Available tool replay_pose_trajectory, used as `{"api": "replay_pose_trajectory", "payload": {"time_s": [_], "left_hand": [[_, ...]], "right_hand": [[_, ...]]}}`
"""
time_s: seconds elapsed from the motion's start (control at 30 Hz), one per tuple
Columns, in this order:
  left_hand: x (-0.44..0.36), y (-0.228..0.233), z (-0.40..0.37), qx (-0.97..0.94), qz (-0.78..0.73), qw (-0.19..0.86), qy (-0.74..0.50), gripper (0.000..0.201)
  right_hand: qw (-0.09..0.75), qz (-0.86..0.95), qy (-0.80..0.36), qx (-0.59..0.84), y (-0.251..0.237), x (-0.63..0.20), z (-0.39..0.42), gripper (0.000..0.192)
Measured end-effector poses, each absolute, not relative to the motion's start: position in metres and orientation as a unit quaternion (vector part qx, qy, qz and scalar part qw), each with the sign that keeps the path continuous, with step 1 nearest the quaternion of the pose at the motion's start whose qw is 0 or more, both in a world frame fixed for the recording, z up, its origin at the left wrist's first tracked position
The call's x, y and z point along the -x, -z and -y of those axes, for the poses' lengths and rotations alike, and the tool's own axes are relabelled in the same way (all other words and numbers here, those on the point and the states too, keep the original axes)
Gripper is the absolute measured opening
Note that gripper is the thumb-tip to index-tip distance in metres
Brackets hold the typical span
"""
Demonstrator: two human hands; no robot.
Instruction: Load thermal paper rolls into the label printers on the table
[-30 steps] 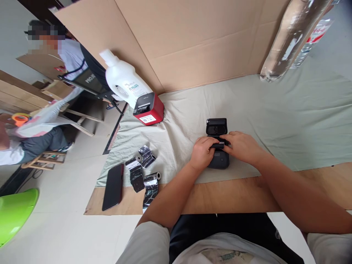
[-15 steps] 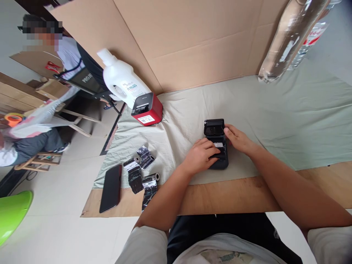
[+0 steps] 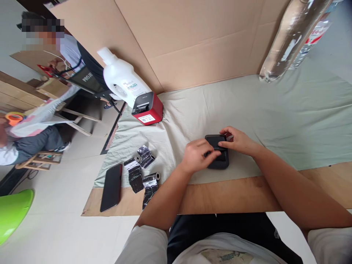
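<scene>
Both forearms extend forward and converge toward the centre, bare to the short sleeves. The left hand (image 3: 197, 156) is palm down, fingers curled inward, knuckles raised. The right hand (image 3: 238, 140) is palm down, fingers bent and pointing toward the left hand, thumb tucked below. The fingertips of the two hands nearly meet.

small black printer (image 3: 218, 161), lid shut, flat on the green cloth

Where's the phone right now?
The phone lies screen-up at the lower left of the head view, on the cardboard edge just left of the black rolls.
</scene>
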State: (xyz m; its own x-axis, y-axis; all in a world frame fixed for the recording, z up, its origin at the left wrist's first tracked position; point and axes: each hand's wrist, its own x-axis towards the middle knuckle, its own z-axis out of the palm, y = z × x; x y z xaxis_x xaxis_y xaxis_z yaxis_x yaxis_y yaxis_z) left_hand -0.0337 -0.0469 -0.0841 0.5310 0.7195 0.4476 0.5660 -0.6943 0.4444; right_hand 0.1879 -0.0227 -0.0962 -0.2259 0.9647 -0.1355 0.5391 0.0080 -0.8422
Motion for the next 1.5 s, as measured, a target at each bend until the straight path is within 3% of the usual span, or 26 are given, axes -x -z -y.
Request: {"api": "replay_pose_trajectory", "payload": {"time_s": [0.1,0.2,0.33,0.5,0.6,0.87,1.03,1.2,1.33,1.5], "left_hand": [[0.033,0.094,0.039,-0.755,-0.571,0.114,-0.3,0.038],[0.03,0.103,0.033,-0.737,-0.613,0.19,-0.213,0.056],[0.031,0.103,0.032,-0.721,-0.559,0.339,-0.227,0.061],[0.041,0.094,0.032,-0.642,-0.442,0.57,-0.259,0.078],[0.045,0.093,0.029,-0.625,-0.386,0.639,-0.227,0.087],[0.045,0.096,0.03,-0.657,-0.361,0.608,-0.263,0.09],[0.043,0.098,0.03,-0.621,-0.36,0.634,-0.287,0.091],[0.041,0.103,0.022,-0.52,-0.408,0.636,-0.398,0.084],[0.042,0.105,0.016,-0.47,-0.451,0.605,-0.457,0.082],[0.038,0.108,0.018,-0.441,-0.486,0.596,-0.463,0.071]], "right_hand": [[0.137,0.678,-0.387,0.61,0.089,-0.189,0.025,0.062],[0.08,0.693,-0.399,0.595,0.083,-0.19,0.027,0.06],[0.124,0.675,-0.427,0.59,0.086,-0.191,0.028,0.067],[0.197,0.627,-0.545,0.521,0.094,-0.19,0.029,0.087],[0.194,0.615,-0.595,0.48,0.098,-0.19,0.03,0.092],[0.233,0.645,-0.574,0.447,0.098,-0.189,0.03,0.081],[0.248,0.618,-0.593,0.453,0.1,-0.188,0.03,0.092],[0.312,0.541,-0.663,0.414,0.099,-0.18,0.03,0.088],[0.284,0.497,-0.723,0.386,0.099,-0.174,0.033,0.081],[0.273,0.503,-0.706,0.417,0.103,-0.168,0.035,0.084]]}}
